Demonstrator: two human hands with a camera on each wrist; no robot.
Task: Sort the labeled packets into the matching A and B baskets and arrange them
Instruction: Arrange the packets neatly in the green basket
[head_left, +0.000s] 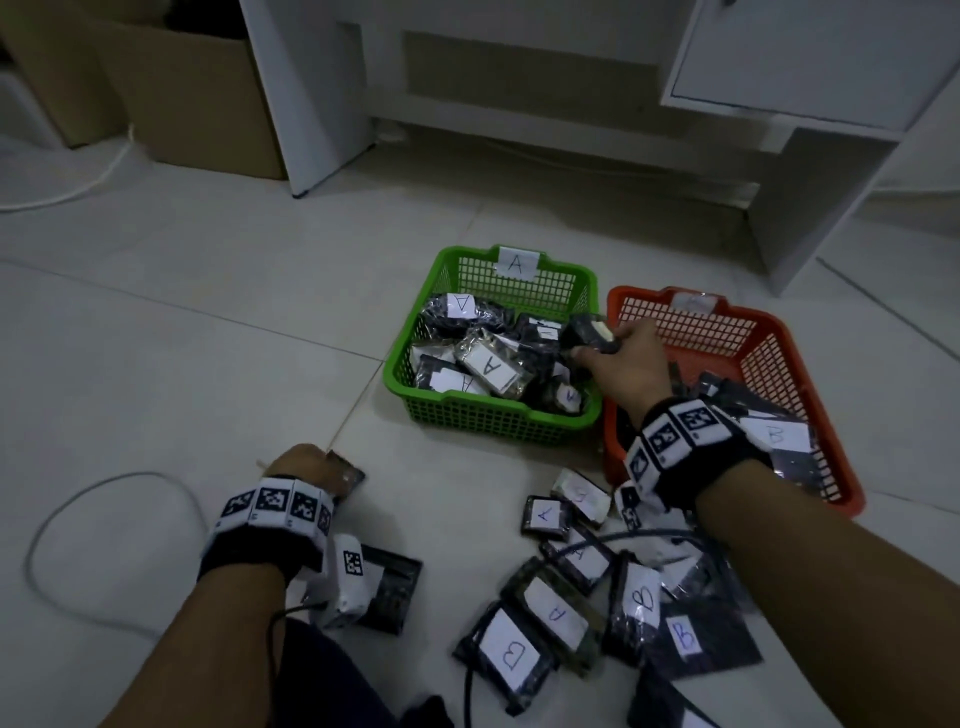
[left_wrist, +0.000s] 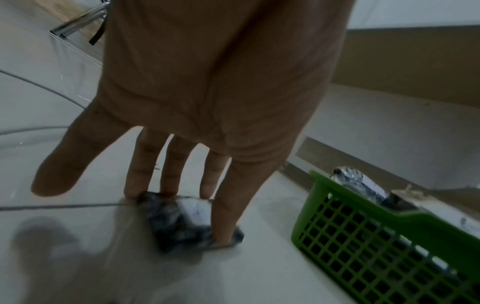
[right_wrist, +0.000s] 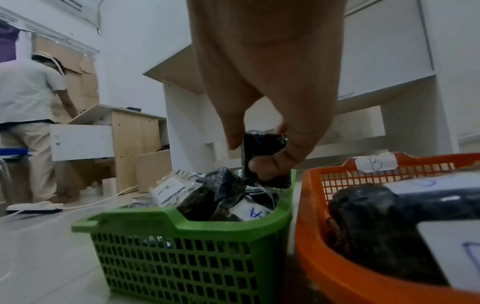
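The green basket (head_left: 415, 332) tagged A holds several dark packets with A labels. Beside it on the right stands the orange basket (head_left: 779, 338) tagged B, with B packets inside. My right hand (head_left: 618, 353) pinches a dark packet (head_left: 584, 332) between thumb and fingers, just above the green basket's right side (right_wrist: 283, 205). My left hand (head_left: 298, 465) is down on the floor to the left. Its straight fingers (left_wrist: 141, 170) touch a dark packet (left_wrist: 192, 222) lying there, and the thumb is spread away. Loose packets marked A (head_left: 543, 517) and B (head_left: 511, 654) lie on the floor by my right forearm.
A white desk (head_left: 571, 78) stands behind the baskets and a cardboard box (head_left: 192, 93) at the back left. A grey cable (head_left: 67, 519) loops on the tiles at the left. Another packet (head_left: 395, 587) lies by my left wrist. A person (right_wrist: 26, 102) stands far left.
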